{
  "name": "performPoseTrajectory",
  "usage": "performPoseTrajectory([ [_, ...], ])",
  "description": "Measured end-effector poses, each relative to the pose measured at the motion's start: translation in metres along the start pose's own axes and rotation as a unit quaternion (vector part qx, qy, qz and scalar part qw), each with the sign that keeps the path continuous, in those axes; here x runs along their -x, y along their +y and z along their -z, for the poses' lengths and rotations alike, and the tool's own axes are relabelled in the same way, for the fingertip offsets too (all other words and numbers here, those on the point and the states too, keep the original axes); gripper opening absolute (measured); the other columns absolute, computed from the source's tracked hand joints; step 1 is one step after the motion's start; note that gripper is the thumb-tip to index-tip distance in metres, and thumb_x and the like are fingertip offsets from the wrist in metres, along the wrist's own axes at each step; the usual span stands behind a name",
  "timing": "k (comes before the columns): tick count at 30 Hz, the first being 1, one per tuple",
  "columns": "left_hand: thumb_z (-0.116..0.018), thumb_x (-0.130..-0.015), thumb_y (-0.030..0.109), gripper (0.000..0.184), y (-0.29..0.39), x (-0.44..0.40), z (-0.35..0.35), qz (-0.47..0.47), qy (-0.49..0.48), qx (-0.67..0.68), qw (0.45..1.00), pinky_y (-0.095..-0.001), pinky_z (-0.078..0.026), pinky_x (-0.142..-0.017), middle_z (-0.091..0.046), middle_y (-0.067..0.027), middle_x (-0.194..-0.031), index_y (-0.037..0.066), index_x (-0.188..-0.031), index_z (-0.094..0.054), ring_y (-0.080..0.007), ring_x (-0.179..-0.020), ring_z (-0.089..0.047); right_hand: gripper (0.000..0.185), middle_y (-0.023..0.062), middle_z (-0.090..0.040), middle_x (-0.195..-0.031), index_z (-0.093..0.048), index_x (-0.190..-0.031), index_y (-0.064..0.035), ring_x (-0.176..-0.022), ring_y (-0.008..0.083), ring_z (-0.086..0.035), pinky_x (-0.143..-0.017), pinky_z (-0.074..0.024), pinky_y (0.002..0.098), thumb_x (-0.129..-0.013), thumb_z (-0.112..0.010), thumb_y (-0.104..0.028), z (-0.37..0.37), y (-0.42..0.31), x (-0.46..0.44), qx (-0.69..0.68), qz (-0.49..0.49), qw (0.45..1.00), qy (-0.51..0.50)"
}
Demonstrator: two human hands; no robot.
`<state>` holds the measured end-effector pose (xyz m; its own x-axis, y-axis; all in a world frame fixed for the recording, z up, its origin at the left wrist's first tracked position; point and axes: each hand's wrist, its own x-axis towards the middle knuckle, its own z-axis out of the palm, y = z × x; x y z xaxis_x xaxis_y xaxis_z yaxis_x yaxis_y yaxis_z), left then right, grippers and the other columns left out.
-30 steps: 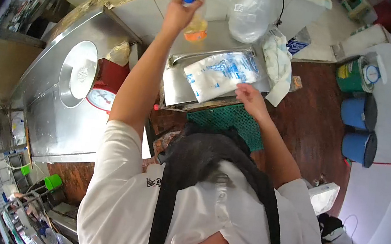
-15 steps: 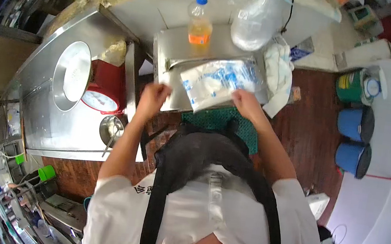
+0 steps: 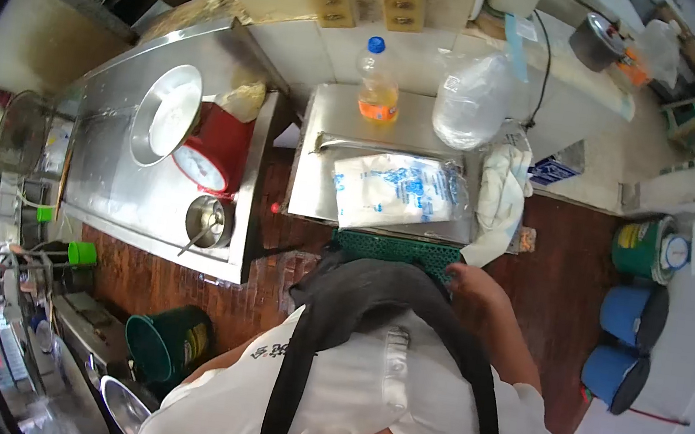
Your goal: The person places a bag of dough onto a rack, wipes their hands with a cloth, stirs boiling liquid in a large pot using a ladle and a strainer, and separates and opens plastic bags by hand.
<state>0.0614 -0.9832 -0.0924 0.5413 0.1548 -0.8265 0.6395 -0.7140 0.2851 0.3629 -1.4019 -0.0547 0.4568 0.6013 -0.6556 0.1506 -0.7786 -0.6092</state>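
My right hand [image 3: 477, 284] hangs in front of the steel worktop, just below the white cloth [image 3: 499, 197]. It holds nothing, and its fingers look loosely apart. My left hand is out of sight; only part of that forearm shows beside my shirt. On the worktop [image 3: 310, 199] lies a flat plastic packet [image 3: 399, 193] with blue print. Behind it stand a bottle [image 3: 378, 89] of orange liquid with a blue cap and a clear plastic bag [image 3: 470, 106] of white stuff. Neither hand touches any of these.
To the left, a steel table [image 3: 106, 185] carries a red scale [image 3: 220, 152], a metal bowl [image 3: 168, 114] of white contents and a small steel pot [image 3: 208, 221] with a spoon. A green bucket [image 3: 164, 342] stands on the floor. Blue bins [image 3: 629, 315] line the right wall.
Both hands have drawn back from the worktop. The right has left the packet's edge, and the left has gone out of sight. The packet lies flatter, and the view has shifted.
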Motion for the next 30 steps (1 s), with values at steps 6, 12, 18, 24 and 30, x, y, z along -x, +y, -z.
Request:
performPoseTrajectory([
  [6,-0.063,-0.087,0.021,0.023,0.026,0.008,-0.013,-0.004,0.025,0.032,0.999,-0.0435,-0.054,-0.067,-0.070,-0.0201,-0.086,0.004,-0.100,-0.070,-0.0300,-0.078,-0.070,0.037,0.0140,-0.067,-0.084,-0.058,-0.121,-0.0038,-0.074,0.0276,-0.064,-0.069,-0.0507,0.0397,-0.088,-0.067,-0.019,0.041,-0.022,-0.010,-0.039,0.085,0.991,0.096],
  [12,-0.063,-0.087,0.020,0.022,0.034,0.021,0.005,-0.013,0.030,-0.057,0.998,-0.0432,-0.054,-0.067,-0.070,-0.0198,-0.087,0.004,-0.101,-0.070,-0.0298,-0.078,-0.070,0.033,0.0197,-0.067,-0.091,-0.060,-0.111,-0.0012,-0.091,0.0382,-0.064,-0.080,-0.0503,0.0473,-0.088,-0.064,-0.024,0.067,-0.021,-0.068,0.054,0.074,0.948,0.305],
  [18,-0.069,-0.088,0.023,0.038,0.161,-0.016,0.112,-0.177,0.203,0.110,0.957,-0.0438,-0.053,-0.073,-0.068,-0.0205,-0.102,0.002,-0.118,-0.064,-0.0330,-0.084,-0.069,0.036,0.0224,-0.067,-0.092,-0.064,-0.097,-0.0017,-0.089,0.0421,-0.063,-0.080,-0.0490,0.0502,-0.085,-0.068,-0.035,0.045,-0.014,-0.145,0.066,-0.003,0.935,0.348],
  [24,-0.086,-0.069,0.031,0.093,0.272,-0.064,0.104,-0.447,0.324,-0.033,0.833,-0.0452,-0.036,-0.111,-0.037,-0.0229,-0.148,0.006,-0.145,-0.039,-0.0422,-0.136,-0.036,0.025,0.0156,-0.066,-0.086,-0.067,-0.090,-0.0049,-0.084,0.0345,-0.065,-0.075,-0.0516,0.0415,-0.086,-0.069,-0.029,0.071,-0.114,-0.093,0.066,0.216,0.910,0.348],
  [30,-0.067,-0.088,0.011,0.036,0.247,-0.083,0.169,-0.385,0.221,0.233,0.865,-0.0390,-0.050,-0.077,-0.067,-0.0205,-0.089,0.006,-0.122,-0.059,-0.0302,-0.078,-0.065,0.040,0.0152,-0.060,-0.109,-0.056,-0.125,-0.0064,-0.097,0.0267,-0.064,-0.080,-0.0525,0.0396,-0.089,-0.068,-0.021,0.068,-0.180,-0.078,-0.109,0.358,0.842,0.389],
])
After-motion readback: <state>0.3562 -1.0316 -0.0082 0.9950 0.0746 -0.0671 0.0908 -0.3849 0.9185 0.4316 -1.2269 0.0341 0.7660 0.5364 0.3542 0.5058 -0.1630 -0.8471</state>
